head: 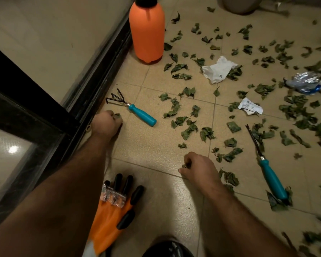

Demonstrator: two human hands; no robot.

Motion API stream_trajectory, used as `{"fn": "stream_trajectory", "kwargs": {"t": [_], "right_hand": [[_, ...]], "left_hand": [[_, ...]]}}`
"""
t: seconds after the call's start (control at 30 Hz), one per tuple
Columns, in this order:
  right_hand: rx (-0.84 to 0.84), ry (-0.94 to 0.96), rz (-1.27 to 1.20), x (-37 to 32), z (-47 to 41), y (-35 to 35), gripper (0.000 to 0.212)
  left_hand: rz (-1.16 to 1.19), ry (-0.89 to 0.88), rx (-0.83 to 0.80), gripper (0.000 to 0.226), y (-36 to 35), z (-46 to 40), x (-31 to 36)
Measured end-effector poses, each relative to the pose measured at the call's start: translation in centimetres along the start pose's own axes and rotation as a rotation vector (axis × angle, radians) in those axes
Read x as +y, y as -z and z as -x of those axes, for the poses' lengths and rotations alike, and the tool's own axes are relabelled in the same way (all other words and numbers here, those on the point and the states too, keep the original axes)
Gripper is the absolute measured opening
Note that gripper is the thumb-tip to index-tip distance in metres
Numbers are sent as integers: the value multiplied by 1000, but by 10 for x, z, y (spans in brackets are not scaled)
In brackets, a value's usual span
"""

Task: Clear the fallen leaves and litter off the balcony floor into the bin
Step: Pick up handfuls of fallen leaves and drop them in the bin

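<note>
Your left hand (106,121) is curling shut near the black door sill (93,86), its grip clamped on a small leaf scrap (117,115) that is showing between the fingers. Your right hand (196,167) is resting low on the floor (152,145), fingers curled, grip pinching a small dark scrap of leaf; the pictures are not showing how much it is holding.

The relation that matters: the bulk of the leaves (189,127) is lying ahead and to the right of both hands, and the nearest cluster (228,154) is sitting just beside your right hand, on its outer forward side. Your right hand is the nearer one; your left is well apart from that scatter, with the teal-handled rake (137,114) lying between.

The litter, crumpled white paper (217,70), a foil wrapper (304,82) and a small paper slip (249,107), is lying farther off, right of centre. A second teal-handled tool (269,169) is lying among the leaves, long axis running away from you. The bin is not identifiable in view, so I am judging the carry direction unknown.
</note>
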State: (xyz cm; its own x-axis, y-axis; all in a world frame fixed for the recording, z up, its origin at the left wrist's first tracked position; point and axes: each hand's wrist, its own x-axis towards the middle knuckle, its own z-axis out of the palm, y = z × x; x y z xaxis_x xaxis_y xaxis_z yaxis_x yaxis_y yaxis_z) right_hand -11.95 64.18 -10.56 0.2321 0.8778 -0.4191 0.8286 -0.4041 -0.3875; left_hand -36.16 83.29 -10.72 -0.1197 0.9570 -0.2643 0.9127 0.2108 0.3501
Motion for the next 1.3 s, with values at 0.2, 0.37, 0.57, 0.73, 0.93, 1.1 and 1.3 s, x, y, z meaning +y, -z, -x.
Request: {"fn": "stream_trajectory", "kwargs": {"t": [0.2, 0.37, 0.57, 0.73, 0.93, 1.1, 1.3], "right_hand": [[46, -118, -715, 4, 21, 3, 5], [-31, -338, -1441, 17, 36, 16, 9], [-82, -413, -1587, 33, 32, 17, 20], [-91, -364, -1553, 30, 28, 12, 10], [3, -346, -1338, 30, 39, 18, 12], [201, -292, -1076, 50, 41, 25, 14], [376, -328, -927, 91, 50, 41, 3]], "left_hand": [[206, 75, 42, 31, -2, 9, -2], [227, 92, 127, 35, -7, 21, 1], [310, 33, 175, 25, -12, 45, 14], [353, -147, 84, 12, -23, 83, 52], [288, -349, -121, 22, -53, 108, 83], [5, -545, -232, 48, -82, 117, 97], [-138, -554, -192, 23, -87, 122, 112]]}}
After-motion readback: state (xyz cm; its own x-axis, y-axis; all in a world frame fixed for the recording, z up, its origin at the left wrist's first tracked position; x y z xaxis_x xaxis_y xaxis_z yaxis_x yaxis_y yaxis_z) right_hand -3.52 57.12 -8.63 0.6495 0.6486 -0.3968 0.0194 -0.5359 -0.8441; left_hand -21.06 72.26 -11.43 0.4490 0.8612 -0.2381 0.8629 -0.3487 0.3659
